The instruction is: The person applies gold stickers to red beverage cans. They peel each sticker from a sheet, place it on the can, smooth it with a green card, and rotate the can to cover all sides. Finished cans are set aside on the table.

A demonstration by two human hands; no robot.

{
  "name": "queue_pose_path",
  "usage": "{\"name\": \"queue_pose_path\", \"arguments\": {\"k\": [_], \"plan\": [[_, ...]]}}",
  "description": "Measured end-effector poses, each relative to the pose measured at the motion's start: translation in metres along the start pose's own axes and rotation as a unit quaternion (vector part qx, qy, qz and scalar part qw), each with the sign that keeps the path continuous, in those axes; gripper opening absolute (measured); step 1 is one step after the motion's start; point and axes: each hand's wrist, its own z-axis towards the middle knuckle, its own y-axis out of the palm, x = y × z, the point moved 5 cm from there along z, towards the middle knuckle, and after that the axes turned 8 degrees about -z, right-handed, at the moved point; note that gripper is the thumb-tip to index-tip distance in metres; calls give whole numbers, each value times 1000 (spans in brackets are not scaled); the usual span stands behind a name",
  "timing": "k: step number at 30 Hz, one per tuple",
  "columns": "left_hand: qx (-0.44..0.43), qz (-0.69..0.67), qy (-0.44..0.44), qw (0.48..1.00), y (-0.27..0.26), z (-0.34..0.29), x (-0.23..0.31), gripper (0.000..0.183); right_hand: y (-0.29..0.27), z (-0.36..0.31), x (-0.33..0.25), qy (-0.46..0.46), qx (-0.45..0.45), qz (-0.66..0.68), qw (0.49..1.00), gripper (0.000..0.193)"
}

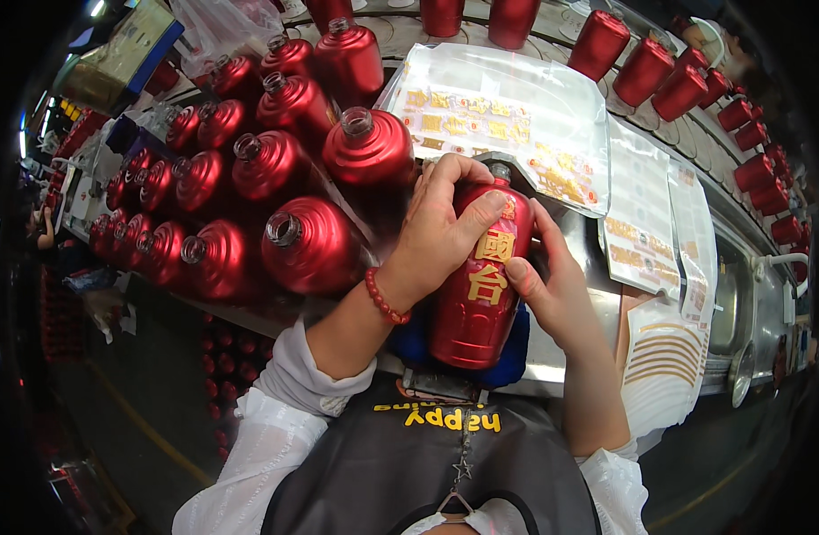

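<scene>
A metallic red bottle (463, 334) with large gold characters down its front lies tilted before me, its neck pointing away. My left hand (434, 227), with a red bead bracelet at the wrist, curls around its upper left side, the thumb pressed on the front near the shoulder. On the other side my right hand (556, 290) holds the bottle, its thumb resting against the gold characters and its fingers along the edge. Beneath the bottle is a blue cloth pad (514, 349). A sheet of gold decals (507, 116) lies just beyond my hands.
Many open-necked red bottles (313, 242) stand close together on the left. More decal sheets (639, 227) and a sheet with curved gold strips (663, 357) lie to the right. A curved conveyor (552, 45) carries red bottles (643, 71) along the back and right.
</scene>
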Motion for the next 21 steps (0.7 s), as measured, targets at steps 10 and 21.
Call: {"name": "queue_pose_path", "arguments": {"k": [10, 21], "plan": [[-59, 189, 322, 926, -4, -40, 55, 24, -54, 37, -69, -98, 8, -165, 981, 30], [-60, 261, 314, 911, 0, -47, 50, 36, -26, 132, -77, -166, -276, -249, 914, 21]]}}
